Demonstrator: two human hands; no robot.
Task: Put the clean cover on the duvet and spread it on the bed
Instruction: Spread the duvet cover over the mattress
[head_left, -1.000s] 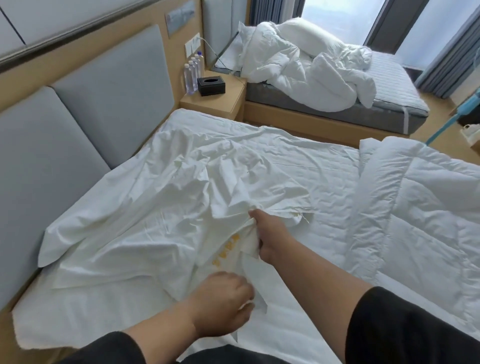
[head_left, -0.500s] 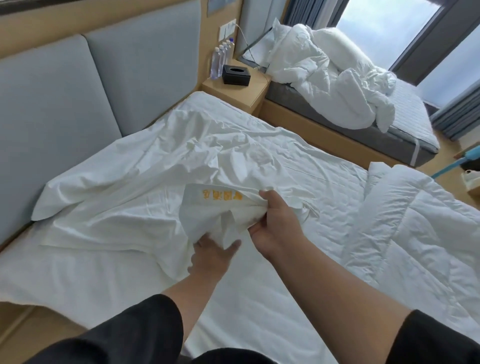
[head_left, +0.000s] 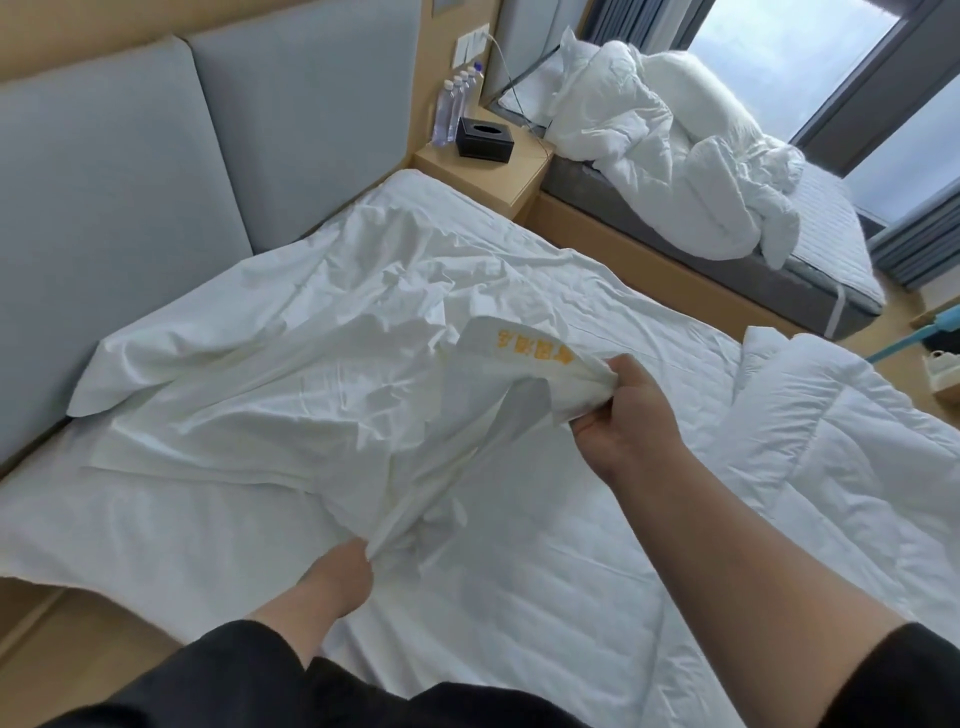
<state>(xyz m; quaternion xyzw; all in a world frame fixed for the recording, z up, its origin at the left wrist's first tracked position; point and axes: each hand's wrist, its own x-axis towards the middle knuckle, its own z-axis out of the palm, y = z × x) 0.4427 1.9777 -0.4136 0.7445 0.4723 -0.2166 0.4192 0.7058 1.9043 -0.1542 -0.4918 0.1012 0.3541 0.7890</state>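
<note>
A crumpled white duvet cover (head_left: 291, 384) lies across the head half of the near bed (head_left: 519, 597). One edge of it carries yellow printed characters. My right hand (head_left: 623, 415) grips that printed edge and holds it lifted above the mattress. My left hand (head_left: 343, 571) pinches a lower fold of the same cover near the bed's front edge. Between the two hands the cloth is stretched and a gap between its layers shows. The thick quilted white duvet (head_left: 841, 467) lies bunched on the right half of the bed, apart from both hands.
A grey padded headboard (head_left: 156, 171) runs along the left. A wooden nightstand (head_left: 498, 171) holds a black tissue box (head_left: 485, 137) and several water bottles (head_left: 457, 104). A second bed (head_left: 779, 244) beyond carries heaped white bedding (head_left: 665, 150). Windows and curtains stand at the far right.
My right hand has lifted the printed edge up and to the right. My left hand has slid down along the cover toward me, so the cloth between them is now drawn out.
</note>
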